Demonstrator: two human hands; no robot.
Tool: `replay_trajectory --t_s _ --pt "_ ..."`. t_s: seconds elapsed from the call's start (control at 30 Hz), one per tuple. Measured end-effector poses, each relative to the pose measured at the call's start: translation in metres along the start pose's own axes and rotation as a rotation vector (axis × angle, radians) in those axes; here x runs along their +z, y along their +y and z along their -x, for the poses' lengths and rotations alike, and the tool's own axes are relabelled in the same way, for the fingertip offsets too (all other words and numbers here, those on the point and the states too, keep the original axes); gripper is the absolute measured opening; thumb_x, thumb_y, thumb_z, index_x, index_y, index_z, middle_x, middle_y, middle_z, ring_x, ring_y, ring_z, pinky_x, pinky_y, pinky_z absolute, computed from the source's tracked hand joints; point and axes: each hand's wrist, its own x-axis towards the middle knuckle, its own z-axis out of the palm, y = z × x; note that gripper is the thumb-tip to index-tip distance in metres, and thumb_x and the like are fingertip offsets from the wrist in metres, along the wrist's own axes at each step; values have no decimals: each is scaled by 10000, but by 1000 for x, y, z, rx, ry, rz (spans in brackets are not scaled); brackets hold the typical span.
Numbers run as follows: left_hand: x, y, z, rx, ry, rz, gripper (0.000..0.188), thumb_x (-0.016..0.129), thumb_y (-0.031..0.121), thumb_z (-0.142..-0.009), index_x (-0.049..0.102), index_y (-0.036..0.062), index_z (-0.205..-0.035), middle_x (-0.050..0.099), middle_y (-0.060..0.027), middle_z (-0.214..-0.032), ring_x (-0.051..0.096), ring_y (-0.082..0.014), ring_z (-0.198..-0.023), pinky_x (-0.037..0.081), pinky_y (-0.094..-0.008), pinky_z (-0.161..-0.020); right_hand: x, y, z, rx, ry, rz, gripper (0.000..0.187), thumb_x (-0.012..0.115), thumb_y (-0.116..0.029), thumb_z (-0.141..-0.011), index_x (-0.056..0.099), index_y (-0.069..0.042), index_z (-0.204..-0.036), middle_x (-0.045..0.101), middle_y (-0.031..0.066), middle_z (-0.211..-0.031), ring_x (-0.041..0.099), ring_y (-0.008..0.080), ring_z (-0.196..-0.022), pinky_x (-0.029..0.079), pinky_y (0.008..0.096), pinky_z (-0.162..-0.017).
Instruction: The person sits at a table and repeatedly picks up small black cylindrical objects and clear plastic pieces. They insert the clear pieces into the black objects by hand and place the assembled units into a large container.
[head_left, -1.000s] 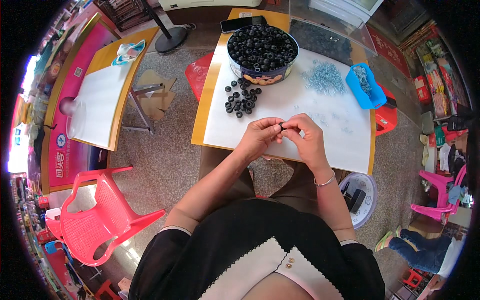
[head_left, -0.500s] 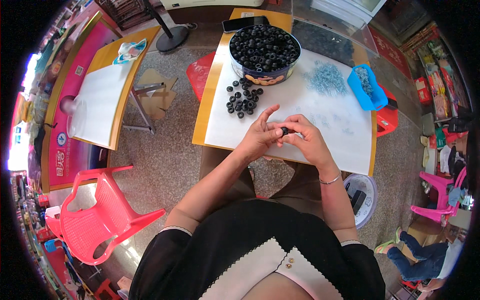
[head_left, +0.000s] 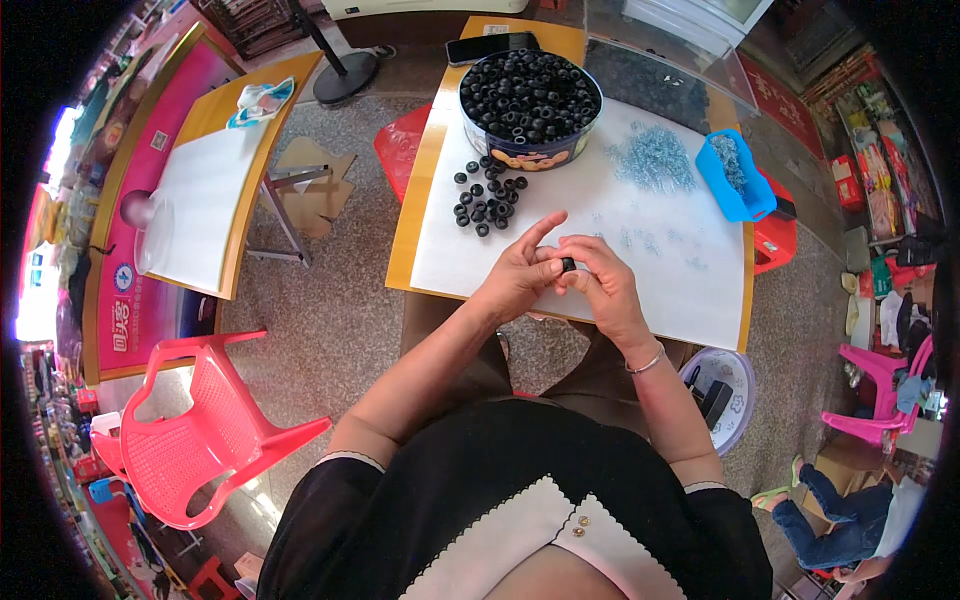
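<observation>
Between my two hands, over the near edge of the white table top (head_left: 480,262), is one small round black plastic piece (head_left: 568,265). My left hand (head_left: 520,272) pinches it with the thumb, the index finger stretched away. My right hand (head_left: 606,284), a bracelet at its wrist, closes thumb and fingers on its other side. Beyond my left hand lies a loose group of black ring-like pieces (head_left: 478,214). Behind these stands a round tub (head_left: 545,154) heaped with the same pieces. Small clear bluish parts (head_left: 652,160) lie piled at the right, with several scattered closer to my right hand.
A blue basket (head_left: 745,205) of clear parts sits at the table's right edge. At the back left lies a dark phone (head_left: 490,46). A pale basin (head_left: 735,380) is below the right side. Leftward are a pink chair (head_left: 215,430) and another table (head_left: 200,200). A person (head_left: 840,520) is lower right.
My right hand has turned a little, its wrist shifting left. The black piece now sits at a different angle between my fingers. My left hand has barely moved.
</observation>
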Motion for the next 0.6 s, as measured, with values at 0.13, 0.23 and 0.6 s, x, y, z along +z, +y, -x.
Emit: replay_trajectory --t_s 0.13,0.23,0.6 --pt "-5 -3 -1 17 -13 -20 765 660 92 -821 202 59 -1433 618 -82 -977 596 -146 -742 490 -250 -660 8 -7 -1 30 51 -77 184 593 -59 -826 627 -13 -1001 560 91 -1073 584 148 -851 478 267 -741" --pt "-5 -2 -1 13 1 9 744 657 87 -822 222 46 -1425 612 -68 -940 596 -147 -741 489 -250 -663 9 -8 -3 17 54 -60 200 594 -60 -829 615 -5 -1020 551 88 -1070 580 139 -834 482 259 -728" --pt "-6 -5 -5 4 49 15 700 675 132 -825 272 23 -1386 579 -73 -1004 573 -157 -834 472 -277 -710 -3 -5 -5 24 -18 3 283 619 -44 -794 610 -43 -1076 558 64 -1084 509 157 -1078 413 299 -923"
